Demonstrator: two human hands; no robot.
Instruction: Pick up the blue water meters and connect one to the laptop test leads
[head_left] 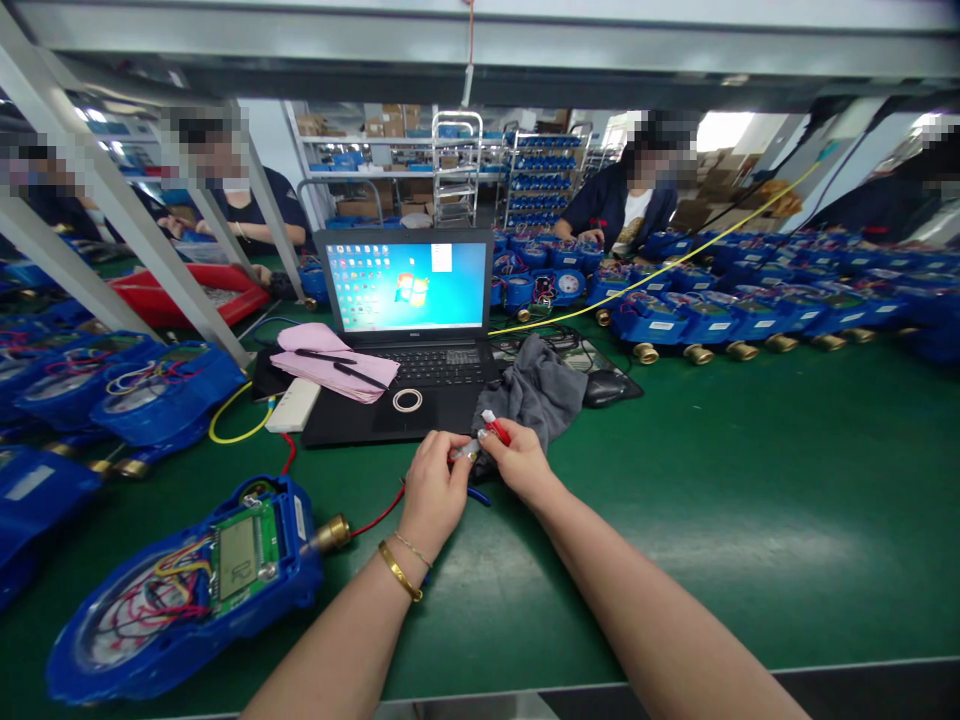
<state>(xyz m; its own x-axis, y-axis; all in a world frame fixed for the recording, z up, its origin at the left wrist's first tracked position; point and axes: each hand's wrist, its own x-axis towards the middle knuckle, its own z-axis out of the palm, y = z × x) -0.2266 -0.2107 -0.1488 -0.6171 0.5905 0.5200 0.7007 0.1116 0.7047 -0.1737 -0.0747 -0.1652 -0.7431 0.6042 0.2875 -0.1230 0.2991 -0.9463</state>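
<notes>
In front of the laptop, my left hand and my right hand meet with their fingertips almost touching. My right hand pinches a small red piece with a white tip; its exact kind is unclear. Between my left thumb and fingers is a small pale, translucent piece. A red wire runs to my left hand from the left. Below the fingers a blue tool handle shows in part. At lower left lies a blue meter with an exposed circuit board, display, coloured wires and brass fitting.
An open laptop carries pink papers with pens and a white ring. A grey cloth and a black mouse lie right of it. Several blue meters line both sides. Co-workers sit beyond.
</notes>
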